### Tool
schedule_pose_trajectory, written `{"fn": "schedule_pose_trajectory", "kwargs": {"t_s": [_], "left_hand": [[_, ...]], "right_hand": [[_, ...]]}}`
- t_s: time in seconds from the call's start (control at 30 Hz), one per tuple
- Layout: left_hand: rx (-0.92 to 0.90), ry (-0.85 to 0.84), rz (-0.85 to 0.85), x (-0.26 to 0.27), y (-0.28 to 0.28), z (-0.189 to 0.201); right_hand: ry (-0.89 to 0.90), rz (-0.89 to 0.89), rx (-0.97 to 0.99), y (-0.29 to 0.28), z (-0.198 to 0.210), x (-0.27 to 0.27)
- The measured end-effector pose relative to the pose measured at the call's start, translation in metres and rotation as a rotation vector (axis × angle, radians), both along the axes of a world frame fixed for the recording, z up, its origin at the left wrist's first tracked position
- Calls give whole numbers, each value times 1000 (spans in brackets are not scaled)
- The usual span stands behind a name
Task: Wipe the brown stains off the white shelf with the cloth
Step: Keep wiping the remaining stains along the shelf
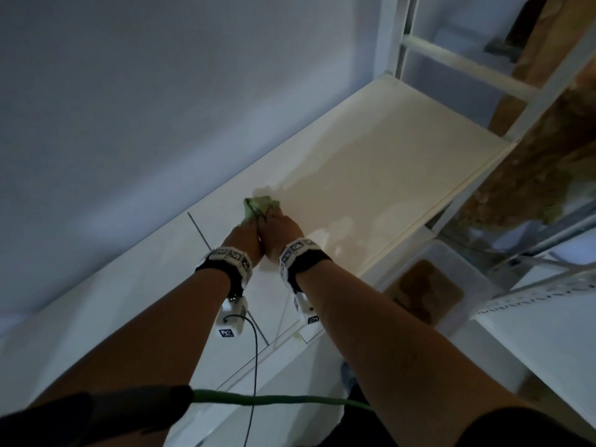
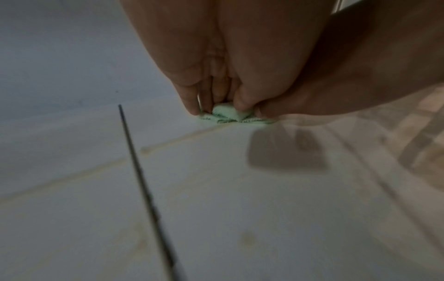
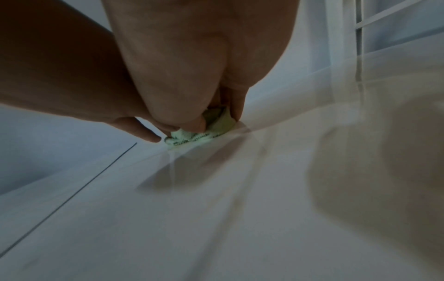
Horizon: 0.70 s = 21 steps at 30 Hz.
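A crumpled light green cloth (image 1: pixel 258 206) lies bunched on the white shelf (image 1: pixel 371 162), close to the wall. My left hand (image 1: pixel 249 222) and right hand (image 1: pixel 275 217) sit side by side on it, touching each other. In the left wrist view my left hand (image 2: pixel 216 110) pinches the cloth (image 2: pixel 228 115) between thumb and fingertips. The right wrist view shows my right hand (image 3: pixel 216 121) curled round the cloth (image 3: pixel 206 133) and holding it down on the shelf. Faint brownish streaks (image 2: pixel 96 171) and a dull spot (image 2: pixel 247 237) mark the surface nearer me.
The wall (image 1: pixel 129 108) runs right behind the cloth. A dark seam line (image 1: pixel 200 230) crosses the surface to the left. White frame uprights (image 1: pixel 396 33) stand at the far end. A clear tub of brown liquid (image 1: pixel 425 291) sits below the shelf's front edge.
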<state>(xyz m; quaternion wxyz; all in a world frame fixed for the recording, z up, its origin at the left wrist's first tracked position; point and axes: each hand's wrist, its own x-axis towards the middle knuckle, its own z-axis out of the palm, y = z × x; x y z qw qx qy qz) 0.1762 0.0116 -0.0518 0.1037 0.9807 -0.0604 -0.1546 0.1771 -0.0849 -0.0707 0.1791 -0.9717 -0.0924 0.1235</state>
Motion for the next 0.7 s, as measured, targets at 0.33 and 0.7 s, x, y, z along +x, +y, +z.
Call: {"fn": "schedule_pose_trajectory", "kwargs": {"t_s": [0.33, 0.7], "left_hand": [[-36, -31, -27, -88, 136, 10], [-63, -35, 91, -202, 324, 14]], "right_hand": [[11, -53, 37, 137, 16, -88], [-50, 153, -78, 324, 25, -193]]}}
